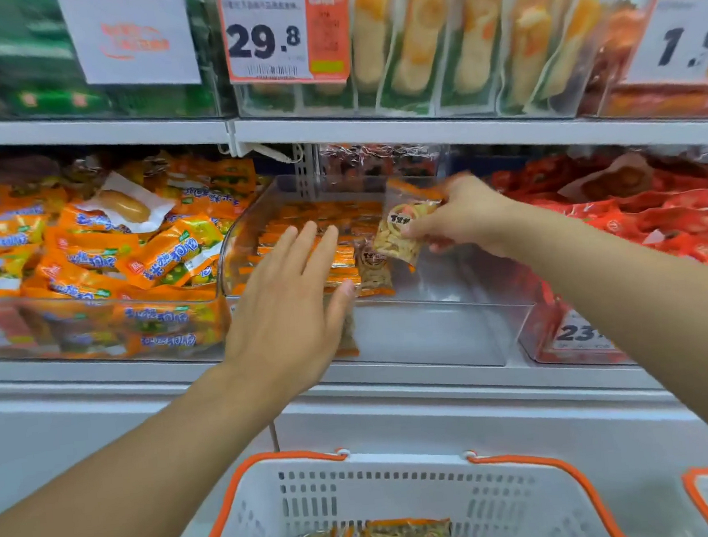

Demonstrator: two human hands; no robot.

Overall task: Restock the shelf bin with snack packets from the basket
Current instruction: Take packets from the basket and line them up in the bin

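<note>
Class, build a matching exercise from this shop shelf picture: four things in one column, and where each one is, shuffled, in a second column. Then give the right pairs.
Things
1. clear packet of pale snack strips
2. white plastic basket with orange handles
3. open left hand
4. orange price tag reading 29.8

Places
A. on the upper shelf's front
B. pinched by the right hand over the clear shelf bin
C. below the shelves, holding more packets
D. flat before the bin's front

Pairs: 1-B, 2-C, 3-D, 4-A
</note>
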